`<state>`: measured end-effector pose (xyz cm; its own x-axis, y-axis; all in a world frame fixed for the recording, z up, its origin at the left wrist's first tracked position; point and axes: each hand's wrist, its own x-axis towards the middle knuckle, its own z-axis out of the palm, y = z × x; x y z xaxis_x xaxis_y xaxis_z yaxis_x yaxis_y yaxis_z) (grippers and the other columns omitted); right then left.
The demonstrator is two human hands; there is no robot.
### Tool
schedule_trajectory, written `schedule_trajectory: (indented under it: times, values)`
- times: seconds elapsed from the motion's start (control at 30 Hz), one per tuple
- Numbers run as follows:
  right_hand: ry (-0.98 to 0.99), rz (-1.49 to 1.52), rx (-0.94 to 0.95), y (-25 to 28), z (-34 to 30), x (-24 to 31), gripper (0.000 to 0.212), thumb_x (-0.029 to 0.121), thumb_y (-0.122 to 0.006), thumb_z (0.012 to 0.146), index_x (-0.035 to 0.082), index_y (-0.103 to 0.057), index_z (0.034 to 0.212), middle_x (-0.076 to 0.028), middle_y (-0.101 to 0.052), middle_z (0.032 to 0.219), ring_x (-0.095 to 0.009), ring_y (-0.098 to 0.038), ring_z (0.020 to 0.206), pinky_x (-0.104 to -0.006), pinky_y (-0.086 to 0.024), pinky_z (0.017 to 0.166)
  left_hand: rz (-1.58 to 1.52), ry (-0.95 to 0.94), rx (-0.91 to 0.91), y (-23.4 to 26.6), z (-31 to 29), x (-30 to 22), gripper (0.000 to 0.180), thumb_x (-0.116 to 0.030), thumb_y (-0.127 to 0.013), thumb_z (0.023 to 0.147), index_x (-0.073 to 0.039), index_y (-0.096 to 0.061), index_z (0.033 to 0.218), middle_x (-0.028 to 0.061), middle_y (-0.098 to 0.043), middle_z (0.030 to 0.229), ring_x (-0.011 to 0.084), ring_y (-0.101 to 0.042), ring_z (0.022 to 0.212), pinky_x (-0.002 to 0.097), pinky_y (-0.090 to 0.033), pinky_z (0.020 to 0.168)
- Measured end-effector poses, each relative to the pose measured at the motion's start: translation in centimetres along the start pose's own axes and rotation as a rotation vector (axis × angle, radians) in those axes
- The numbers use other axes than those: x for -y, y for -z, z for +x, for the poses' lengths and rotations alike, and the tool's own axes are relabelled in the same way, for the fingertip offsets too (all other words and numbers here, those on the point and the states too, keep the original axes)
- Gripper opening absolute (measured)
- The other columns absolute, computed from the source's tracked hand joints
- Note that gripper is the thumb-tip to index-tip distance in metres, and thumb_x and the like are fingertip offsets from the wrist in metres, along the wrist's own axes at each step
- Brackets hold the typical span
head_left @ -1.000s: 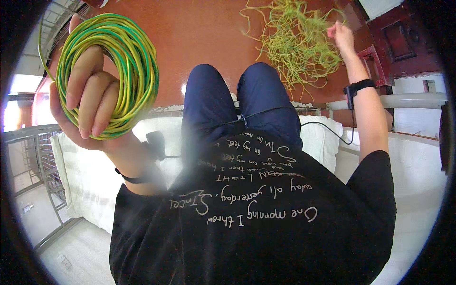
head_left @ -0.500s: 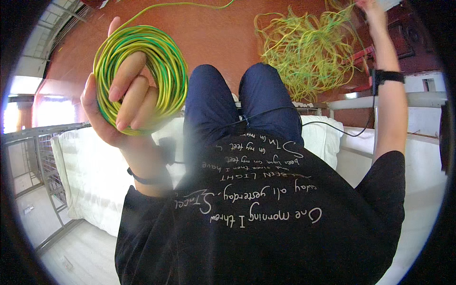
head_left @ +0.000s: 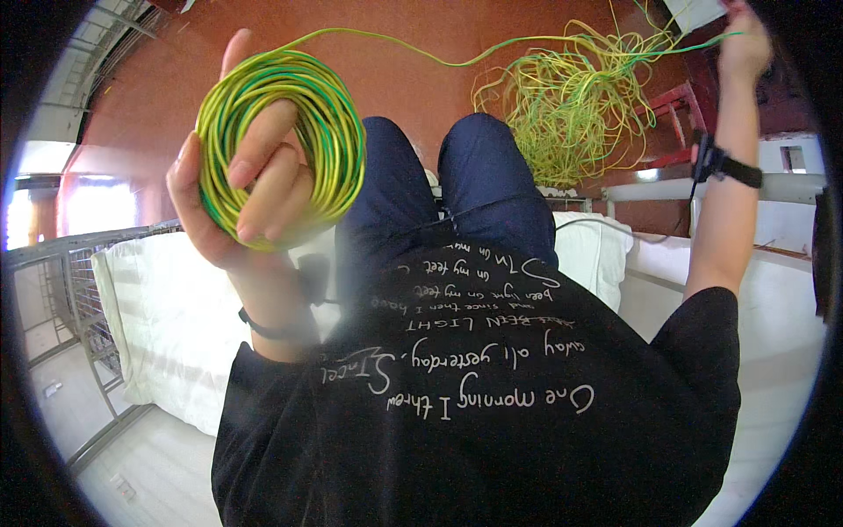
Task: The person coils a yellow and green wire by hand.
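Observation:
My left hand [head_left: 270, 139] is closed through a round coil of yellow-green wire [head_left: 338, 132], with fingers bent through its middle and one finger raised behind it. From the coil's top a single strand [head_left: 451, 65] runs right towards a loose tangle of the same wire [head_left: 571, 123] on the floor. Up at the far right, my right hand [head_left: 745, 51] grips a length of wire drawn out of that tangle. Its fingertips are partly cut off by the picture's edge.
My knees [head_left: 487, 167] stand between the coil and the tangle. A red frame-like object [head_left: 680, 119] sits right of the tangle. White cloth [head_left: 167, 325] covers the seat beside me, next to a metal rail frame [head_left: 88, 351]. A dark cord crosses my lap.
My left hand and the coil have shifted slightly right. My right hand has moved outward to the right, pulling wire up from the tangle; the strand now stretches across to the pile.

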<state>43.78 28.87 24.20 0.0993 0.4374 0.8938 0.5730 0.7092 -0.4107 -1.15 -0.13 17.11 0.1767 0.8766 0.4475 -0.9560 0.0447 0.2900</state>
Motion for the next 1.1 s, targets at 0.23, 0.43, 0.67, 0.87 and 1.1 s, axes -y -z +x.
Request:
schedule_trajectory:
  times: [0.23, 0.43, 0.67, 0.87, 1.1]
  values:
    - [-0.641, -0.401, 0.988, -2.7, -20.1, -6.4, 0.029, 0.031, -0.054, 0.092, 0.006, -0.065, 0.100, -0.010, -0.063, 0.100, -0.023, -0.059, 0.095, -0.0350, -0.044, 0.084, 0.077, 0.071, -0.032, 0.2, -0.5, 0.3, 0.060, -0.027, -0.038, 0.094, -0.006, -0.015, 0.145, 0.0063, -0.039, 0.078, 0.0075, -0.039, 0.043, 0.0202, -0.035, 0.040]
    - [-0.325, -0.191, 1.657, -4.5, -25.2, 4.0, 0.058, 0.030, -0.066, 0.082, 0.014, -0.046, 0.133, -0.012, -0.038, 0.143, -0.028, -0.033, 0.133, -0.0425, -0.027, 0.110, 0.185, 0.116, -0.108, 0.9, -0.8, 1.5, 0.066, -0.025, -0.040, 0.094, -0.003, -0.007, 0.146, 0.0061, -0.040, 0.073, 0.0069, -0.039, 0.038, 0.0220, -0.036, 0.035]
    - [-0.089, 0.555, 0.902, -7.4, -21.1, 19.0, 0.061, 0.036, -0.057, 0.088, 0.008, -0.037, 0.138, -0.014, -0.033, 0.145, -0.029, -0.029, 0.136, -0.0408, -0.020, 0.112, 0.230, 0.153, -0.201, -0.2, -1.0, 4.9, 0.070, -0.028, -0.044, 0.092, -0.005, -0.006, 0.146, 0.0068, -0.041, 0.069, 0.0088, -0.039, 0.036, 0.0211, -0.037, 0.033]
    - [-0.115, 0.551, 0.959, -7.7, -23.5, 21.3, 0.044, 0.039, -0.047, 0.094, 0.006, -0.049, 0.123, -0.009, -0.054, 0.124, -0.029, -0.046, 0.122, -0.0510, -0.015, 0.111, 0.588, 0.351, -0.263, -2.3, -1.6, 5.9, 0.075, -0.031, -0.054, 0.083, 0.001, -0.018, 0.140, 0.0093, -0.043, 0.064, 0.0092, -0.035, 0.038, 0.0189, -0.033, 0.032]
    - [-0.586, 0.820, 0.891, -6.8, -25.1, 21.3, 0.030, 0.025, -0.044, 0.099, 0.001, -0.055, 0.084, -0.003, -0.052, 0.073, -0.010, -0.044, 0.065, -0.0235, -0.038, 0.060, 0.537, 0.330, -0.273, -2.2, -1.7, 6.0, 0.076, -0.031, -0.056, 0.082, -0.001, -0.018, 0.140, 0.0091, -0.043, 0.062, 0.0089, -0.035, 0.038, 0.0186, -0.032, 0.031]
